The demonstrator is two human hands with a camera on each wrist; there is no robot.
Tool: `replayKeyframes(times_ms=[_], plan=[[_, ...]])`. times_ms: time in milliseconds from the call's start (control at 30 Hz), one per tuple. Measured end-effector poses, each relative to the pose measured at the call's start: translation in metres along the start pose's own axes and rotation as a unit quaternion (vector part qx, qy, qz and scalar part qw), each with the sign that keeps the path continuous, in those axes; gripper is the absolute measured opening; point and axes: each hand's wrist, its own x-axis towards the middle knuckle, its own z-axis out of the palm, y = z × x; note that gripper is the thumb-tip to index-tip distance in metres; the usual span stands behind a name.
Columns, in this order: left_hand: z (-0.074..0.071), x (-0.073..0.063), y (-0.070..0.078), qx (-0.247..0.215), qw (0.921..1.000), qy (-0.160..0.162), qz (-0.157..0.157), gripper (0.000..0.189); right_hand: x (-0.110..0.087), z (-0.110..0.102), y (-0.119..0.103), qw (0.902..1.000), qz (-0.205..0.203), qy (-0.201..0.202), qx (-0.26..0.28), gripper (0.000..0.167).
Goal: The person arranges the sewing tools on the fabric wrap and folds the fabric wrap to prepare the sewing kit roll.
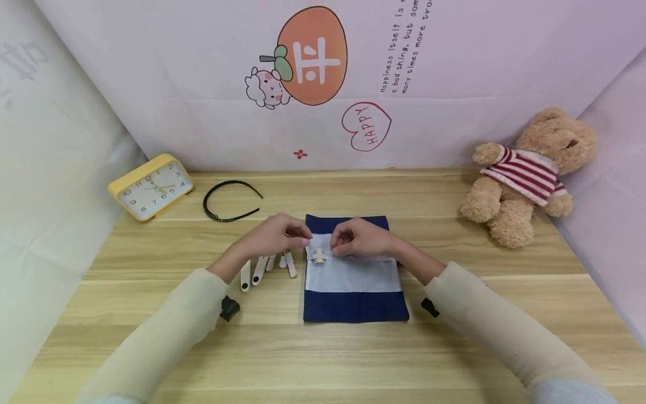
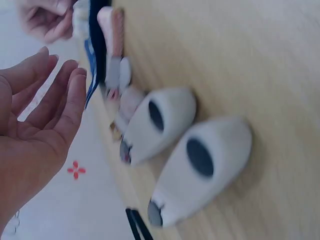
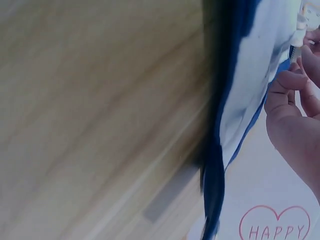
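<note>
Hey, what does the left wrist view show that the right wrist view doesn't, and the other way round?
Only the left wrist view shows two white tools and the red flower print. Only the right wrist view shows the HAPPY heart print and what looks like part of the clock. Both share the left hand, right hand, cloth and table.

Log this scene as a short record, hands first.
Left hand: fingers relaxed, by the holder's left edge, nothing visibly held
Right hand: fingers curled, over the holder; any pinch unclear
Fabric holder: navy ends, pale middle
Thread spool: at the holder's strap, near its left end
Left of holder: two white tools with black ovals
Behind, left: yellow alarm clock, black headband
Behind, right: teddy bear, striped top
</note>
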Motion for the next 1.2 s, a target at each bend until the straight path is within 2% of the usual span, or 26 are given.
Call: replayKeyframes(times_ms=[133, 533, 733, 867, 1200], plan=[[-0.012, -0.013, -0.002, -0.009, 0.9996, 0.025, -0.006, 0.022, -0.006, -0.005, 0.002, 0.9999, 0.011, 0.006, 0.012, 0.011], [-0.036, -0.049, -0.027, -0.002, 0.9936, 0.090, -0.068, 0.027, -0.012, -0.008, 0.007, 0.9995, 0.030, 0.008, 0.012, 0.012], [-0.041, -0.064, -0.041, -0.022, 0.9909, 0.102, -0.084, 0.030, -0.013, -0.007, 0.010, 0.9996, 0.022, 0.002, 0.018, 0.014], [-0.042, -0.072, -0.048, -0.019, 0.9894, 0.106, -0.097, 0.030, -0.013, -0.006, 0.011, 0.9996, 0.016, -0.004, 0.022, 0.017], [-0.042, -0.078, -0.052, -0.012, 0.9869, 0.106, -0.121, 0.034, -0.011, -0.005, 0.012, 0.9999, 0.003, -0.007, -0.011, 0.016]])
